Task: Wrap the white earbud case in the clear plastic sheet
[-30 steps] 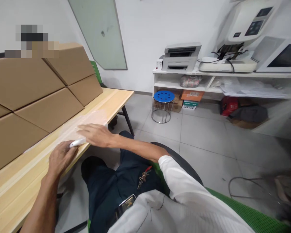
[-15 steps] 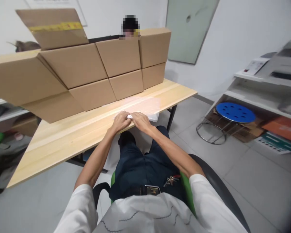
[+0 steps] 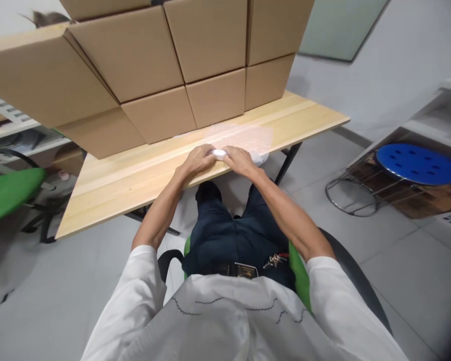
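Observation:
A small white, rounded object [image 3: 219, 154] sits between my two hands near the front edge of the table; its kind cannot be made out. My left hand [image 3: 200, 159] is closed around its left end. At the other end my right hand [image 3: 240, 159] has its fingers curled over it. Beneath and behind the hands, a thin see-through pinkish plastic sheet [image 3: 248, 135] lies flat on the table, and part of it hangs over the front edge beside my right hand. My palms and fingertips are hidden.
Stacked cardboard boxes [image 3: 214, 45] form a wall along the back of the wooden table [image 3: 108, 195]. To the right stands a blue stool [image 3: 417, 163] by a shelf. A green chair [image 3: 15, 193] is at the left.
The view has tilted down, so the boxes sit higher and the person behind them is out of sight. Both hands stay together at the white object, of which more shows now.

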`<state>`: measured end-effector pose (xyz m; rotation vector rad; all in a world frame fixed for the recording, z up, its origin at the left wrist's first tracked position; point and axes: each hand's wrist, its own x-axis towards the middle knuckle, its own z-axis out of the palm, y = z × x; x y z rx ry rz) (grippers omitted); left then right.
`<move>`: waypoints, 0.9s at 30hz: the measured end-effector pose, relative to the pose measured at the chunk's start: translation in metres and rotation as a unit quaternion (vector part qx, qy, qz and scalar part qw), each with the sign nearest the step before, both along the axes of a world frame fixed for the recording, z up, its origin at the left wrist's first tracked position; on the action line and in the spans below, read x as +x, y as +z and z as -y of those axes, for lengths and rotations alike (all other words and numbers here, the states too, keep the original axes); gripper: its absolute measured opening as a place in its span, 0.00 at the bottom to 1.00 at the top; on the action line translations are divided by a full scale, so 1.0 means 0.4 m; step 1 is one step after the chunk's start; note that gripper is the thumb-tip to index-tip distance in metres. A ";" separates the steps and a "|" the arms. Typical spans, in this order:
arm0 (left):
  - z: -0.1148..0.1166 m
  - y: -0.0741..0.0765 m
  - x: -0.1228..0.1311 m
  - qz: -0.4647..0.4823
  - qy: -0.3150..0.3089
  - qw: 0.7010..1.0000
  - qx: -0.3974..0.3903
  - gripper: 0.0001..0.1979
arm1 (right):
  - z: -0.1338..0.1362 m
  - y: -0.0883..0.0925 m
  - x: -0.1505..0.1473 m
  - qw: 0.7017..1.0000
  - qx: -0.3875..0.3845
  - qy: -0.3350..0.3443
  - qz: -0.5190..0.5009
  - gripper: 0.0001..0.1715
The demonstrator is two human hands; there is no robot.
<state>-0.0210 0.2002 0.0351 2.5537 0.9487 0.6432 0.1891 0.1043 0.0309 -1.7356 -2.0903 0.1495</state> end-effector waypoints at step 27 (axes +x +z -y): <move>-0.091 -0.032 -0.024 -0.085 0.129 0.988 0.018 0.22 | -0.033 0.013 0.047 0.992 -0.048 -0.110 0.035 0.28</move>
